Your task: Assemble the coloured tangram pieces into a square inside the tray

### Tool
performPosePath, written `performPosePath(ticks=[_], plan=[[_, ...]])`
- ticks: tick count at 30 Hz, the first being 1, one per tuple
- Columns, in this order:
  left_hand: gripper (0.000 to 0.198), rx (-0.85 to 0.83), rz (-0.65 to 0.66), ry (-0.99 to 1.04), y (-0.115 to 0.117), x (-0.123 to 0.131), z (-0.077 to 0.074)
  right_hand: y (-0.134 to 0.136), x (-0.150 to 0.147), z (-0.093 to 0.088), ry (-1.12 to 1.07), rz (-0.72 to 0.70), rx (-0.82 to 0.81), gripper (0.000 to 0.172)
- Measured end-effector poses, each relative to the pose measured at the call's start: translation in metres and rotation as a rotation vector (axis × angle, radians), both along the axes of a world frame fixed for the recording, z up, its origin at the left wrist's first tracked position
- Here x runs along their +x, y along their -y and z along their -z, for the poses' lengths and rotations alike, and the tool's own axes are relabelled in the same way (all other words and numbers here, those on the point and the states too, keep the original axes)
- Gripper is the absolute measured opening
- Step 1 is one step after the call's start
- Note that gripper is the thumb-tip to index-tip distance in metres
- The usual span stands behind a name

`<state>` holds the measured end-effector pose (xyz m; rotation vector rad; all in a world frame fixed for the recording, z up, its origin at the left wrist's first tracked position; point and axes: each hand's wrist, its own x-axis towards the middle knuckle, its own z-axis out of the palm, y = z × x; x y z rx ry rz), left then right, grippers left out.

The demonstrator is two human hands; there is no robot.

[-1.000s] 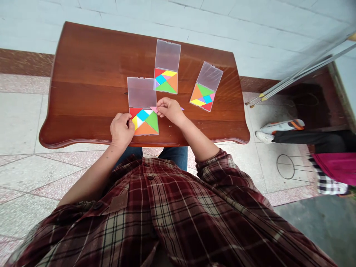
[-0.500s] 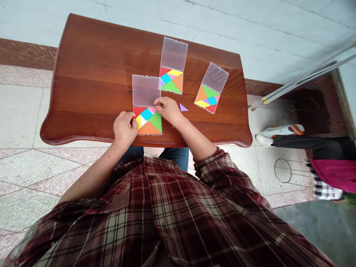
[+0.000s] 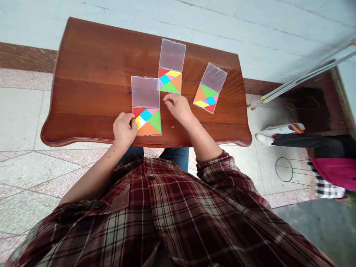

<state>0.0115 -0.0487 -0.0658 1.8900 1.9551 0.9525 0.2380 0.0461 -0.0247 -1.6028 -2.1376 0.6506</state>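
Note:
The near tangram case (image 3: pixel 145 92) lies open, its clear lid folded back. In its tray are a red piece (image 3: pixel 137 110), a blue square (image 3: pixel 145 115), a pink triangle (image 3: pixel 152 111), a green triangle (image 3: pixel 156 120), an orange triangle (image 3: pixel 148 129) and a partly covered yellow piece (image 3: pixel 137 122). A white patch shows beside the blue square. My left hand (image 3: pixel 124 128) grips the case's left edge with curled fingers. To the right of the case, my right hand (image 3: pixel 179 107) hovers over the table, thumb and forefinger slightly apart with nothing visible between them.
Two more open tangram cases, one at the back (image 3: pixel 172 55) and one at the right (image 3: pixel 213 78), hold coloured pieces on the wooden table (image 3: pixel 91 74). The near lid overlaps the back case's corner. A person's legs (image 3: pixel 294 142) and a wire ring frame (image 3: pixel 284 169) are at the right.
My right hand has left the pink triangle and moved right, off the case. The purple triangle on the table is now hidden beneath it. My left hand stays at the case.

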Motion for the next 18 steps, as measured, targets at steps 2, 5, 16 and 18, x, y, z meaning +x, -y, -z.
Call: performPosePath(ticks=[2, 5, 16, 18], plan=[[0.017, 0.0, 0.005, 0.006, 0.0, 0.0, 0.0, -0.003, 0.02, -0.001, 0.03, 0.084, 0.027, 0.023], [0.017, 0.007, -0.003, 0.016, 0.0, -0.001, 0.0, -0.006, 0.047, 0.001, 0.113, 0.177, -0.009, 0.02], [0.016, -0.012, -0.01, 0.017, -0.002, -0.001, -0.001, -0.013, 0.054, 0.01, 0.281, 0.209, -0.187, 0.019], [0.016, -0.01, -0.011, 0.011, -0.002, -0.001, 0.0, -0.012, 0.056, 0.007, 0.275, 0.187, -0.196, 0.015]])
